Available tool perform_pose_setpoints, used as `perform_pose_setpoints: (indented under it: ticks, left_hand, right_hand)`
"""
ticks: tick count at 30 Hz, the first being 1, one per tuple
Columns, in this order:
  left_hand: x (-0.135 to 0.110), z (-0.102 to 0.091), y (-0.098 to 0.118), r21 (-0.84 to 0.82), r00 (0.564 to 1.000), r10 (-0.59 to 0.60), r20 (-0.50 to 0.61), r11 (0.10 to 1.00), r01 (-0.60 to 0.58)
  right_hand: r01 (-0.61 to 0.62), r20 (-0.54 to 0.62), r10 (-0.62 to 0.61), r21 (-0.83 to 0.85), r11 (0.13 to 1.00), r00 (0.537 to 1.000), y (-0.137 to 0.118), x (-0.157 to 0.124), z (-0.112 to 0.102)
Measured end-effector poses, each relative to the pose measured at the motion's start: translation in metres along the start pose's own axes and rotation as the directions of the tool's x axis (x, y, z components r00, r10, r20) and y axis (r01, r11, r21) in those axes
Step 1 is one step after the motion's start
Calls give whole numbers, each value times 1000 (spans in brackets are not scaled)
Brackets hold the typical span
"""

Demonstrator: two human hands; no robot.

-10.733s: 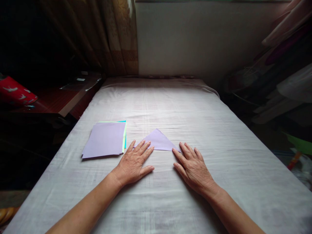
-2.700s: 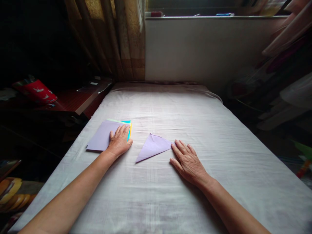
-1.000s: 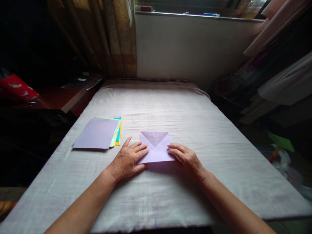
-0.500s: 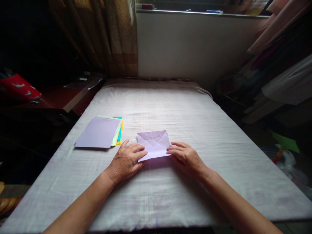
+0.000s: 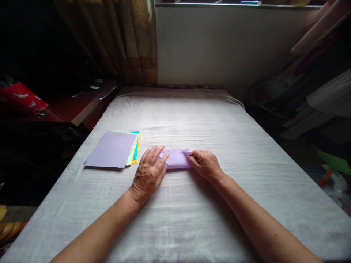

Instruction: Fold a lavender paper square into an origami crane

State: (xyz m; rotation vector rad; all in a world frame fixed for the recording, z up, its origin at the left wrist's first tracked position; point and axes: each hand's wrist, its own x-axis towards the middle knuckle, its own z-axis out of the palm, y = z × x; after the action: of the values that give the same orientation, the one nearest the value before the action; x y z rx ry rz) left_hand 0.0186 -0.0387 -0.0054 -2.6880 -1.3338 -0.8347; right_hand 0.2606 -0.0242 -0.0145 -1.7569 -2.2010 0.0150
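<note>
A creased sheet of purple paper [image 5: 177, 160] lies on the white cloth [image 5: 175, 226], its near edge turned up and over so that a narrow folded strip shows. At its left end rests my left hand [image 5: 150, 168], palm down with fingers stretched out and partly covering the paper. My right hand [image 5: 205, 163] pinches the paper's right edge between thumb and curled fingers. Left of my left hand sits a stack of coloured paper [image 5: 111, 148], with purple on top and green, blue and yellow edges showing.
A dark wooden desk [image 5: 79, 111] with a red bird-patterned container [image 5: 23, 98] stands at the left. A curtain [image 5: 131, 44] hangs behind. Clothes [image 5: 331, 93] hang at the right, above a green paper piece [image 5: 333, 160].
The near edge of the purple paper has been folded away from me, making it narrower. My right hand has closed into a pinch, and my left hand has shifted forward over the paper.
</note>
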Motion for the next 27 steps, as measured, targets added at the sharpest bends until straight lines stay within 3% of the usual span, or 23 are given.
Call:
perform_pose_setpoints:
  ticks: [2,4,11,27]
  left_hand:
    - [-1,2,12,-16,983,151,102,988,-150]
    - [-3,9,21,-49,957,212,197,977,-207]
    - [-9,27,22,-48,935,119,334,993,-109]
    - [-8,26,22,-30,914,79,399,997,-73]
  right_hand:
    - [-14,17,15,-35,999,1000,-2,3,1]
    - [-32,31,34,-62,998,999,-3,5,1]
    - [-79,-68,74,-68,995,995,-8,8,5]
    - [-34,-213,25,-37,999,977,-7,7,17]
